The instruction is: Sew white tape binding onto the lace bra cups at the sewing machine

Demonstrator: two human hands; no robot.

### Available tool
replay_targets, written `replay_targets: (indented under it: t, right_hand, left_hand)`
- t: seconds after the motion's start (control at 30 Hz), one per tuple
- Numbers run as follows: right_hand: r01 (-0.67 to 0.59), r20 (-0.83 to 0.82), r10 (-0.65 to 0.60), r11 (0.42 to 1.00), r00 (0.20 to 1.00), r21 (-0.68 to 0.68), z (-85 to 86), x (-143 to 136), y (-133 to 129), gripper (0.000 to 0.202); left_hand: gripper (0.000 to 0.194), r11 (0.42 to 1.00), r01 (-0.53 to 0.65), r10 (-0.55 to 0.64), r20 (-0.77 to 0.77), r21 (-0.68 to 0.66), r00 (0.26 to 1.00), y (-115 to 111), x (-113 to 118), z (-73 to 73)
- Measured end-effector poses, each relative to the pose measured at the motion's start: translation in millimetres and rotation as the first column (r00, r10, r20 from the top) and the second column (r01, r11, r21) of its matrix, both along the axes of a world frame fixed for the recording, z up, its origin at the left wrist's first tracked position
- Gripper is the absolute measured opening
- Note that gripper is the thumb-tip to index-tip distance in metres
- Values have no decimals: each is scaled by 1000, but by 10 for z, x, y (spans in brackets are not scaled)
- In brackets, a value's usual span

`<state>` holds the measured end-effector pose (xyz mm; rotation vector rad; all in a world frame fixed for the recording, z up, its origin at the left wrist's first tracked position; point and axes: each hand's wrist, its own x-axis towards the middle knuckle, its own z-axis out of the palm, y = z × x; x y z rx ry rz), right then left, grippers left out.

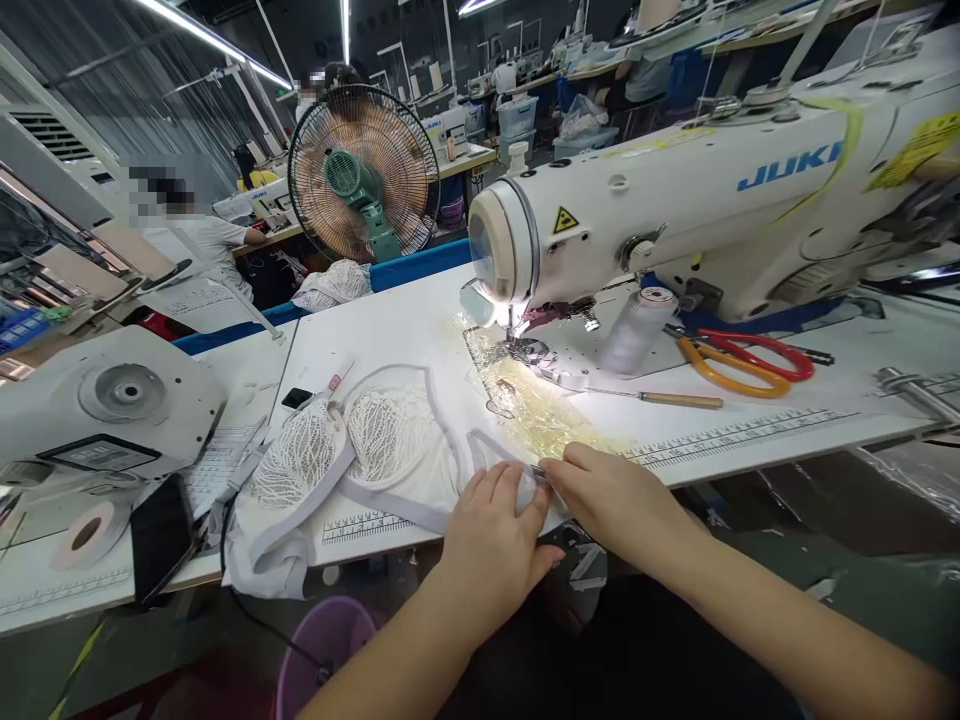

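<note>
A white bra (pixel 394 425) with lace-patterned cups and pale grey edging lies across the white table. My left hand (pixel 491 535) presses and grips one end of it at the table's front edge, fingers bent over the cloth. Close beside it, my right hand (pixel 619 500) is closed in a pinch at the same end of the bra. A small dark tip shows at its fingertips, too little to name. Just beyond my hands, yellowish clear film (pixel 536 405) covers the bed of the sewing machine (pixel 675 200), whose needle area is lit.
Right of the needle lie a thread cone (pixel 637 332), a wooden-handled tool (pixel 679 399) and orange-and-red scissors (pixel 739 360). At left are another machine head (pixel 112 400), a phone (pixel 161 540) and a tape roll (pixel 90 535). A fan (pixel 364 175) and a seated person (pixel 199 240) are beyond.
</note>
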<state>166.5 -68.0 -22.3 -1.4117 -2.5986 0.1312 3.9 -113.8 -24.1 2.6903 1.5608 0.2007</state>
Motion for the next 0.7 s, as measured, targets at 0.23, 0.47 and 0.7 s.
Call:
replay_targets:
  t: [0.23, 0.47, 0.7]
  right_hand:
    - [-78, 46, 77, 997, 996, 26, -101, 119, -11, 17]
    - [-83, 64, 80, 995, 995, 58, -50, 283, -55, 20]
    - [-26, 28, 25, 999, 999, 34, 28, 210, -60, 20]
  left_hand:
    - [55, 1000, -3, 3, 7, 10, 1000, -7, -4, -27]
    - [55, 1000, -11, 11, 1, -6, 1000, -4, 9, -5]
    - [54, 1000, -2, 2, -29, 9, 1000, 18, 11, -3]
